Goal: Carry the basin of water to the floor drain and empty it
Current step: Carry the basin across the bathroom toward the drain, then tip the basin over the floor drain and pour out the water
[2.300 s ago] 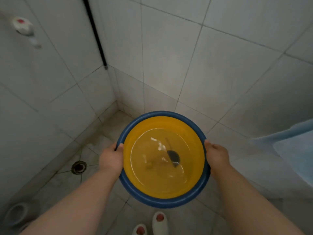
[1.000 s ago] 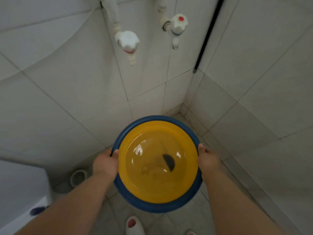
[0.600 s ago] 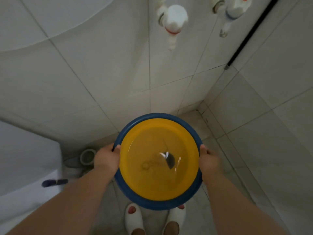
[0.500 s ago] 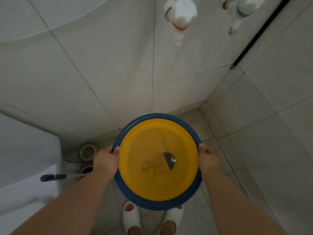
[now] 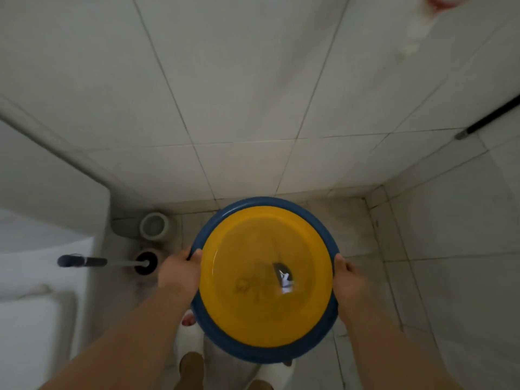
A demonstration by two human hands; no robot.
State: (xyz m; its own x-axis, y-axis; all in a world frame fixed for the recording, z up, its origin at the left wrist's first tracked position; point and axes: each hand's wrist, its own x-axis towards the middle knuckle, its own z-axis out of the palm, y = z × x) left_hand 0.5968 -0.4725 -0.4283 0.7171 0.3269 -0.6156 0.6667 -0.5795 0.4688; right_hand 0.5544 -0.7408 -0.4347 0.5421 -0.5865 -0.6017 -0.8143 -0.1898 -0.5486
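Observation:
A round basin (image 5: 222, 342) with a yellow inside and a blue rim is held level in front of me, above the tiled floor. Clear water fills it and reflects a bright spot. My left hand (image 5: 180, 273) grips the left rim, thumb over the edge. My right hand (image 5: 347, 282) grips the right rim the same way. The floor drain is not in sight; the basin and my arms hide the floor below.
Tiled walls meet in a corner at the right. A white pipe opening (image 5: 154, 226) and a toilet brush in its holder (image 5: 145, 263) stand at the left, beside a white fixture (image 5: 36, 277). A tap (image 5: 416, 29) hangs blurred at the top right. My white slippers (image 5: 190, 337) show below.
My view has swung further left and tilted down: the taps slid to the top right, the brush and pipe opening came in at the left. Both hands keep the same grip on the basin.

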